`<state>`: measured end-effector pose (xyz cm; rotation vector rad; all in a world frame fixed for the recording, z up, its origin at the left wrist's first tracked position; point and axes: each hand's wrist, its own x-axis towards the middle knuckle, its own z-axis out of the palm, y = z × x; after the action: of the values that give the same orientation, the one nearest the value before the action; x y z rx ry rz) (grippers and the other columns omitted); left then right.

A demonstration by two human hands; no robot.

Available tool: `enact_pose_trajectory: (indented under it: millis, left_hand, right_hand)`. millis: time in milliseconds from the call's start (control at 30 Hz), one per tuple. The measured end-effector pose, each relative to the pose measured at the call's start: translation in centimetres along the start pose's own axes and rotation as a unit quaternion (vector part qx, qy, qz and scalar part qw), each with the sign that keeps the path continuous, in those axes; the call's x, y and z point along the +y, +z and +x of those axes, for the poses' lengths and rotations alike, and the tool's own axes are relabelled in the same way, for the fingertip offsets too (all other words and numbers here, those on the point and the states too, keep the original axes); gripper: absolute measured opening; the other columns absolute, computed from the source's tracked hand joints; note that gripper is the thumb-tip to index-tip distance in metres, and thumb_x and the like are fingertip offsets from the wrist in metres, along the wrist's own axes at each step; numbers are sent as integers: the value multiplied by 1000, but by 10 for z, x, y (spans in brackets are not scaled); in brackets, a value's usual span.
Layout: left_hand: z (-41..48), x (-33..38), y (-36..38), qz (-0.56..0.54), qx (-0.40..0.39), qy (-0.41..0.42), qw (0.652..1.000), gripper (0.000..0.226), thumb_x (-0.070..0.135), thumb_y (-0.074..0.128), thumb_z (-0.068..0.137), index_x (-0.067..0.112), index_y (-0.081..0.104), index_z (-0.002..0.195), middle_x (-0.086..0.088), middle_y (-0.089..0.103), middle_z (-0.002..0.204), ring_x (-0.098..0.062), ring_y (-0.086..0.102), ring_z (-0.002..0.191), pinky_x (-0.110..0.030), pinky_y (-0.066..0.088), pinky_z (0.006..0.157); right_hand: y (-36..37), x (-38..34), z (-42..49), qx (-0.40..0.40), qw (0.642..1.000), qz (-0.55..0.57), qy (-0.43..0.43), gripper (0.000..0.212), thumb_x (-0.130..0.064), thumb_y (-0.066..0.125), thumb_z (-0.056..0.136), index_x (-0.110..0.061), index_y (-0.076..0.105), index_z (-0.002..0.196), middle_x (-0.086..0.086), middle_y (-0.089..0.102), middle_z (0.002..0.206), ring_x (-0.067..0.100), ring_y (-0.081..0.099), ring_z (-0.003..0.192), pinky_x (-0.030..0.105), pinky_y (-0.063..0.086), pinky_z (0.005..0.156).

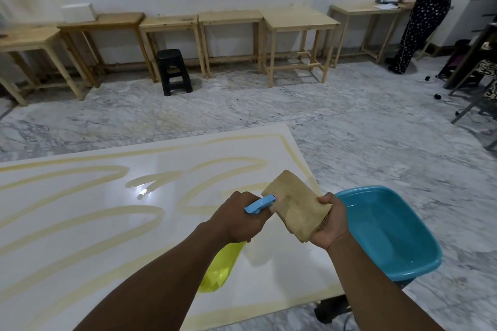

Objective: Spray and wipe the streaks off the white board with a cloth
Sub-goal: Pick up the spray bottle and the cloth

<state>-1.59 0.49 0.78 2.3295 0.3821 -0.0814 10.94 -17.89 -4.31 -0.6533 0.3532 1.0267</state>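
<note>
The white board [88, 244] lies flat below me, covered with looping yellowish streaks [80, 223]. My left hand [238, 219] grips a spray bottle with a blue trigger head [260, 204] and a yellow body [222, 267] that hangs under my wrist. Its nozzle points right at a folded tan cloth [294, 205], which my right hand [329, 223] holds by its lower edge, just above the board's right side.
A teal plastic basin [414, 258] with a little water stands on a black stool right of the board. Wooden tables [228, 21] line the far wall, with a black stool [173, 71] under them. A person [427, 13] stands at the far right. The floor is marble.
</note>
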Motion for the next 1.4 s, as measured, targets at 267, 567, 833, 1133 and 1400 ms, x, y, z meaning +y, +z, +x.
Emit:
enact_pose_trajectory:
  millis: [267,567,833,1133,1400]
  left_hand:
    - [-4,1,-7,49,-44,16,998,52,52,55,101,8,57,74,-13,71,70,-22,68,55,-49,61,73]
    - [-5,3,-11,37,-42,13,998,52,55,54,100,8,58,76,-18,72,74,-30,72,64,-54,61,73]
    - [6,-7,-12,62,-42,-31,997,49,63,56,94,26,50,63,0,66,68,-23,68,69,-42,56,74]
    - [34,-43,-19,-83,77,-62,992,20,39,58,104,38,69,88,-9,75,82,-23,61,68,-35,49,74]
    - [101,-69,-30,-135,160,-147,967,24,37,60,104,29,75,121,5,68,72,-18,67,63,-23,55,69]
  right_hand:
    - [4,0,-2,-5,1000,-3,-9,64,-26,49,72,-11,55,134,23,58,135,48,57,111,53,48,87]
    - [9,1,-5,-4,1000,-9,-12,64,-24,46,75,-10,54,136,22,57,136,47,57,111,54,42,99]
    - [18,1,-3,-9,999,-37,-3,60,-24,46,78,-7,55,135,24,53,140,49,49,120,53,36,106]
    - [28,-49,73,129,894,-424,68,38,-18,62,86,-3,61,121,19,66,113,35,63,92,40,52,74]
    - [89,-118,247,57,688,-720,-75,24,-16,47,90,-19,63,107,15,65,84,21,57,61,30,43,57]
